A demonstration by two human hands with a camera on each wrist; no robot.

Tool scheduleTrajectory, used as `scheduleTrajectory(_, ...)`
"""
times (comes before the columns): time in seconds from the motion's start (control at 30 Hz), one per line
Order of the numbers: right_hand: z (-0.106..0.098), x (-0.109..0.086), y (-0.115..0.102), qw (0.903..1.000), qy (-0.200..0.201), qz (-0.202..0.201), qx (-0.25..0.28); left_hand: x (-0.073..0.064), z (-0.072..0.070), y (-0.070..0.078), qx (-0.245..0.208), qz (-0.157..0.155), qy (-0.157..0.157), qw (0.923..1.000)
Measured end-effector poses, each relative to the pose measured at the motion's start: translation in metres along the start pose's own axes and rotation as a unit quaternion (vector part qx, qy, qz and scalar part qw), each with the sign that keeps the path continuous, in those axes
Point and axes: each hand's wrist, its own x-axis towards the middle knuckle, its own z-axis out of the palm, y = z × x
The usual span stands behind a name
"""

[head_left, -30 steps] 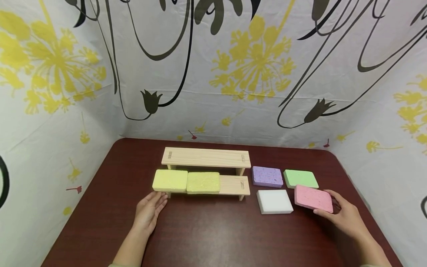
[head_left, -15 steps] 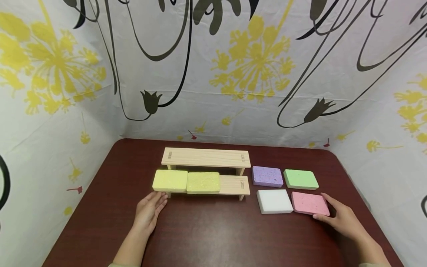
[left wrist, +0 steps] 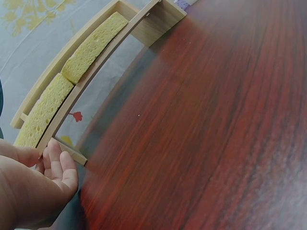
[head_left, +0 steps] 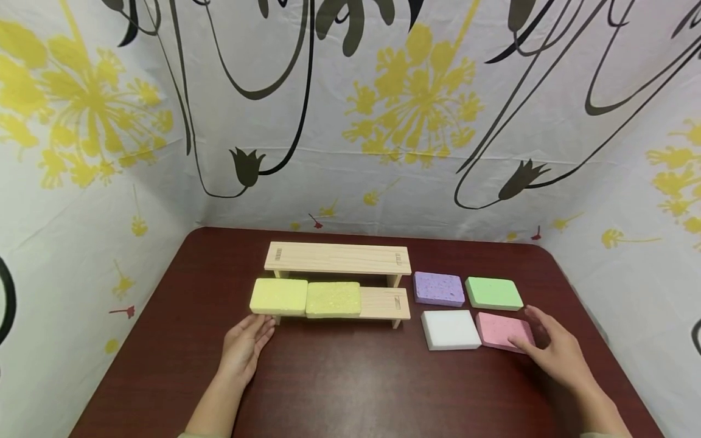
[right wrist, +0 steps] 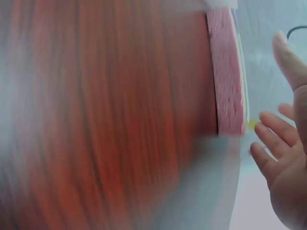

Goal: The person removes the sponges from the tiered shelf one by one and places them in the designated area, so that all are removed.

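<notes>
Flowered cloth [head_left: 328, 140] backs the desk [head_left: 356, 389], left hand [head_left: 246, 345] pinching the stand [head_left: 383, 302] by its near-left corner, likely to steady it, right hand [head_left: 558, 353] spread, empty, just off the pink sponge [head_left: 495, 328] toward the right edge.

There are five sponges [head_left: 279, 297], one white block [head_left: 451, 330], two shelves [head_left: 336, 258].

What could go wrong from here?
1. The left grip holds the pale wooden lower shelf by its end; a tug might shift its two yellow rectangular sponges.
2. The open right grip is near the pink rectangular sponge; a brush could push that into the adjacent white rectangular block.
</notes>
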Motion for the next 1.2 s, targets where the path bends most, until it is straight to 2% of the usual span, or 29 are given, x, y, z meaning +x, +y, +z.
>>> scheduleTrajectory(0.17, 0.008, 0.006, -0.021, 0.9989, 0.027, 0.023, 0.032, 0.0, 0.0, 0.0, 0.0, 0.001, 0.001, 1.0)
scheduleTrajectory(0.47, 0.024, 0.017, -0.056, 0.9959, 0.041, 0.039, 0.071, -0.002, 0.0, 0.0, 0.002, 0.0, 0.001, 1.0)
scheduleTrajectory(0.73, 0.04, 0.023, -0.072, 0.995, 0.041, 0.007, 0.091, -0.001, 0.0, 0.0, -0.002, 0.001, 0.0, 1.0)
scheduleTrajectory(1.0, 0.052, 0.028, -0.082, 0.9942, 0.026, 0.002, 0.105, 0.0, 0.0, -0.001, -0.013, 0.004, 0.003, 0.9999)
scheduleTrajectory(1.2, 0.062, 0.031, -0.092, 0.9936, 0.022, -0.017, 0.11, 0.0, 0.0, 0.0, -0.004, 0.001, 0.002, 1.0)
